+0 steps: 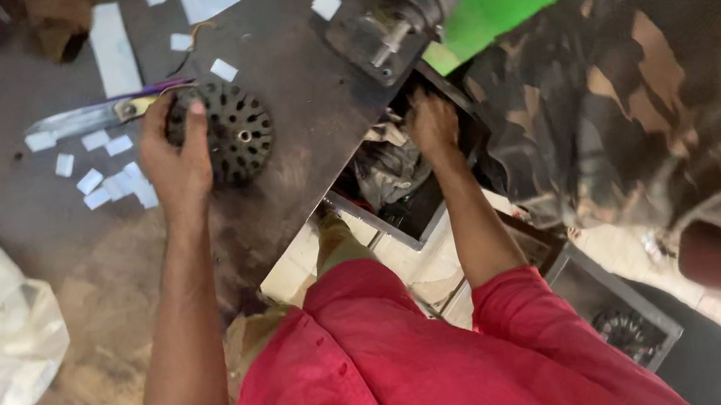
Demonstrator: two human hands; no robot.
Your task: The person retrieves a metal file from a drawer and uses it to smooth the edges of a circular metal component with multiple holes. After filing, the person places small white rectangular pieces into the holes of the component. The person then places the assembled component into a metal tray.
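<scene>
left hand [178, 160] grips perforated disc [237, 132]

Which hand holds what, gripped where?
Left hand grips the round black perforated metal disc at its left rim. Right hand is down in the open drawer; its hold cannot be told.

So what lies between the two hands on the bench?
In the head view, only bare dark bench top lies between the left hand, resting on the perforated round stator, and the right hand in the open drawer.
</scene>
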